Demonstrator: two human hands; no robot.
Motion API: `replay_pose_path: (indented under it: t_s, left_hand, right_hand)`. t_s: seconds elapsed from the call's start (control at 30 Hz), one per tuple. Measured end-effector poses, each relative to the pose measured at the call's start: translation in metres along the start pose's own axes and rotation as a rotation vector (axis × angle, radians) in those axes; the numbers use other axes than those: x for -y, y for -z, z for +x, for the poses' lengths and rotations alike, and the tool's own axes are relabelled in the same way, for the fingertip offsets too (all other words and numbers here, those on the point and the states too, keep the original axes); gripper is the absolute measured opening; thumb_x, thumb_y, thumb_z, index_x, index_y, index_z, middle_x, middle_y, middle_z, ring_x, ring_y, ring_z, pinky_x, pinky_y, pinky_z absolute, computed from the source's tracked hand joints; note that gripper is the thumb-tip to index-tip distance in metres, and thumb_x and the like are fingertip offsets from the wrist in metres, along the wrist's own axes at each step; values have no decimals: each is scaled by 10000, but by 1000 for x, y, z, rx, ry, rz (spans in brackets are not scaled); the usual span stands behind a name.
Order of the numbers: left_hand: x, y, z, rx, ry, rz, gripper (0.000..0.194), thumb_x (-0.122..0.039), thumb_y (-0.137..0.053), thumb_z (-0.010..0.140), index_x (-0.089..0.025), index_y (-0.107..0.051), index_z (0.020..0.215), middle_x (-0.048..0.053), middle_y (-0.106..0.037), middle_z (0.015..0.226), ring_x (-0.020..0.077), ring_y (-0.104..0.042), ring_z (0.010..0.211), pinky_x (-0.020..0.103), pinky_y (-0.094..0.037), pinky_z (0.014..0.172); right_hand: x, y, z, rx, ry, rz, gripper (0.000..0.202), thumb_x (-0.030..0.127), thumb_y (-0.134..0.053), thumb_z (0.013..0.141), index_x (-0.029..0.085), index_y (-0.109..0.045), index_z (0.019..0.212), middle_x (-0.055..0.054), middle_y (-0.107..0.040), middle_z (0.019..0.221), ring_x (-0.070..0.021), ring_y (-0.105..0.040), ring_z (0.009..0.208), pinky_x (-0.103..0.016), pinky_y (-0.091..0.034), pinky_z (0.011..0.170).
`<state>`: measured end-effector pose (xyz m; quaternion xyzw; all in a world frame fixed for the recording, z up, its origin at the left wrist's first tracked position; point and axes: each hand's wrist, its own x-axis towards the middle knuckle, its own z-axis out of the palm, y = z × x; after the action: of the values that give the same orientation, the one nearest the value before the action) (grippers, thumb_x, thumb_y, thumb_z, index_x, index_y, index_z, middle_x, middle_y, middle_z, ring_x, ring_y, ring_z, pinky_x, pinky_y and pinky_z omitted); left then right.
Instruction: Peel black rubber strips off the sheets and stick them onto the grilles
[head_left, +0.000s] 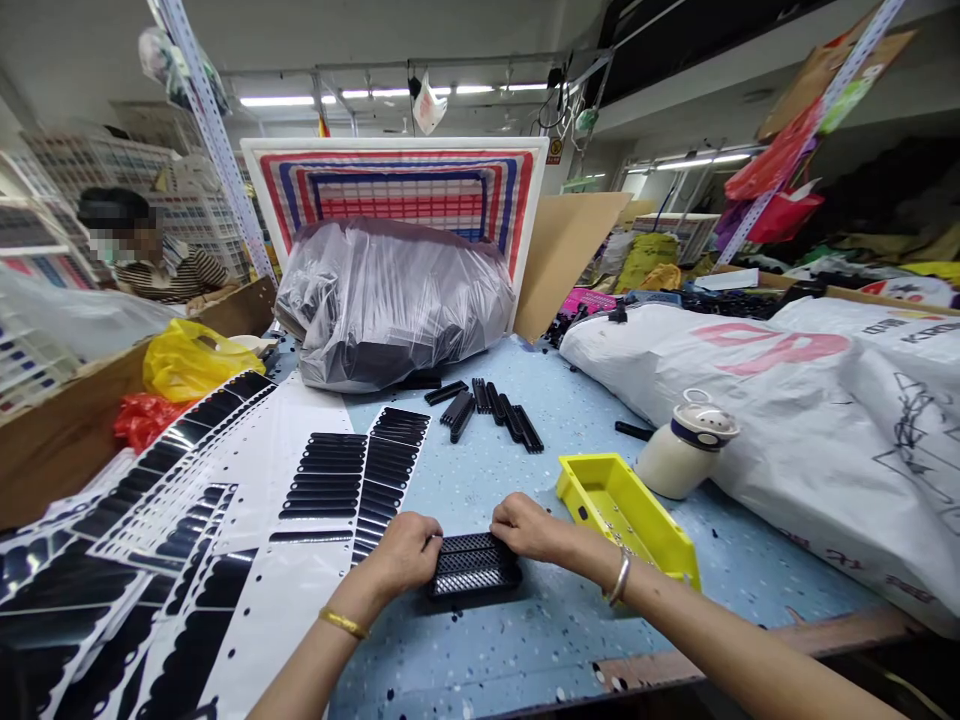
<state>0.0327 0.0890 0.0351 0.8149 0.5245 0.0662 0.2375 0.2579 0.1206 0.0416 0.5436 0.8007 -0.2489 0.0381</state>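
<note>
A black rectangular plastic piece with a diamond-mesh surface (474, 578) is held low over the blue table, its near face tilted toward me. My left hand (407, 552) grips its left end, thumb and fingers closed. The far right corner is pinched by my right hand (523, 528). Left of my left hand lie sheets of glossy black stickers (322, 475) in long strips. Beyond both hands, several slim black plastic pieces (514, 418) are scattered. Right of my right hand stands a yellow tray (679, 545) with small shiny parts inside.
A big plastic bag of black parts (397, 300) leans at the back against a striped crate (529, 230). On the right, a white bottle (679, 455) stands beside large white sacks (675, 350). Yellow and red bags (191, 360) lie left. A person (161, 260) sits farther back.
</note>
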Motion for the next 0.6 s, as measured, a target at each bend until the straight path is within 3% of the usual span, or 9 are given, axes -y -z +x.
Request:
replay_pose_path:
  t_s: [0.13,0.3,0.43,0.6]
  left_hand:
    - [2,-1,-3,0,6,-18,323,-210,-460,866,-201,-783,881,70,-779,877,229,-687,850,284,-461,758]
    - [8,7,19,-88,92,-20,298,-227,-571,814,-174,-758,1040,65,-775,866,235,-693,857,301,-480,807]
    - [12,25,65,-203,175,-30,410,-203,-617,794,-129,-682,1191,95,-761,990,232,-696,919,301,-485,854]
    - [10,50,147,-295,192,-25,511,-349,-707,763,-129,-625,1217,132,-717,1127,288,-653,1072,338,-474,912]
  right_hand:
    - [-5,-3,1,-19,0,4,235,359,-600,961,141,-661,900,-5,-675,879,-158,-648,761,-325,-547,710]
    - [-12,11,24,-47,-44,-17,227,344,-622,949,147,-656,1056,-41,-678,1045,-184,-664,860,-357,-566,752]
    - [-15,26,46,-84,-82,-41,237,343,-621,952,160,-645,1101,-52,-668,1102,-191,-662,906,-378,-565,784]
    - [-16,26,44,-143,-79,-19,136,188,-617,868,158,-691,758,-65,-712,834,-209,-659,821,-312,-490,752]
